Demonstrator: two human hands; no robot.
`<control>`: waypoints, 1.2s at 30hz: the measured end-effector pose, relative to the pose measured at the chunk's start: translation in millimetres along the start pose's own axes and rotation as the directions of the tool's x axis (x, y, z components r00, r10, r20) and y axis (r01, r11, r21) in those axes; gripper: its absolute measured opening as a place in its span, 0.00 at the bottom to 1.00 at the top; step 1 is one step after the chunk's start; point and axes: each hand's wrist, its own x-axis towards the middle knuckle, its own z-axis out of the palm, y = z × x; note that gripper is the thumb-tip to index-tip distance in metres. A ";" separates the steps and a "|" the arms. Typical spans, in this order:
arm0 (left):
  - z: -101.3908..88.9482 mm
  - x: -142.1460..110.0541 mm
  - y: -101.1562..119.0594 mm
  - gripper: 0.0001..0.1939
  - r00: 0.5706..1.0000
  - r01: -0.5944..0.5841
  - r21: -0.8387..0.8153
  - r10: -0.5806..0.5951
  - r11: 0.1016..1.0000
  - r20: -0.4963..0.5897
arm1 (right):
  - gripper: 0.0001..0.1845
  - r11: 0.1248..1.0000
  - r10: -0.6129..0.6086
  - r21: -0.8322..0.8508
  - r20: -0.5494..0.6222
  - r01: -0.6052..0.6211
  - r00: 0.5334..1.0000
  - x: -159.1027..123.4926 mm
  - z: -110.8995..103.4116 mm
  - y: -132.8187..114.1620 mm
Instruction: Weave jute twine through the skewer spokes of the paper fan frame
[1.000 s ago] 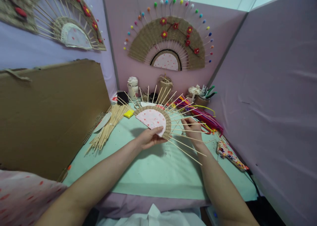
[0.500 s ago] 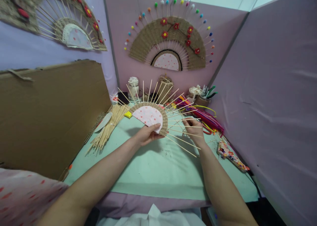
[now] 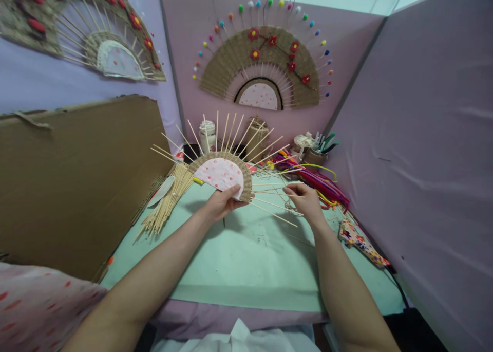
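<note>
My left hand grips the lower right edge of a half-round fan, thumb on its pink-dotted white fabric and fingers underneath. A woven twine band borders the fabric, and thin wooden sticks radiate from it. At the right, beside the stick ends, my right hand is closed in a pinch. It appears to hold a thin strand of twine, partly lost against the sticks. Below my left hand, a small dark pointed tip shows; its kind is unclear.
A bundle of sticks and a white oval piece lie left, near a cardboard panel. Behind stand a jar, a twine spool and a tool cup. Coloured pipe cleaners and a floral-patterned glue gun lie right.
The fan and my left hand have shifted left and slightly up, with the fan turned a little. My right hand stays near the stick ends, still pinched.
</note>
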 end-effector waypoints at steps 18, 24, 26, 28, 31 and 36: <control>-6.3 7.2 1.2 0.11 0.986 -0.037 0.010 0.038 0.999 -0.163 | 0.16 0.992 -0.030 0.129 0.246 -0.002 0.969 -0.6 -32.5 -2.9; -6.9 7.0 1.1 0.10 0.986 -0.035 0.003 0.035 0.999 -0.166 | 0.17 0.992 -0.040 0.125 0.213 0.013 0.976 -2.2 -34.5 -7.8; -7.2 7.2 1.1 0.10 0.986 -0.038 0.000 0.038 0.999 -0.164 | 0.17 0.993 -0.035 0.118 0.217 0.009 0.976 -2.7 -35.1 -8.3; -7.3 7.4 1.0 0.10 0.985 -0.041 0.002 0.040 0.999 -0.167 | 0.17 0.993 -0.032 0.117 0.217 0.006 0.976 -3.0 -35.7 -8.2; -7.4 7.5 0.7 0.10 0.986 -0.042 0.007 0.043 0.999 -0.163 | 0.17 0.993 -0.038 0.121 0.210 0.013 0.977 -3.0 -36.3 -7.6; -6.8 7.5 0.6 0.10 0.987 -0.042 -0.001 0.042 0.999 -0.155 | 0.17 0.992 -0.053 0.125 0.224 0.025 0.973 -2.6 -37.8 -5.5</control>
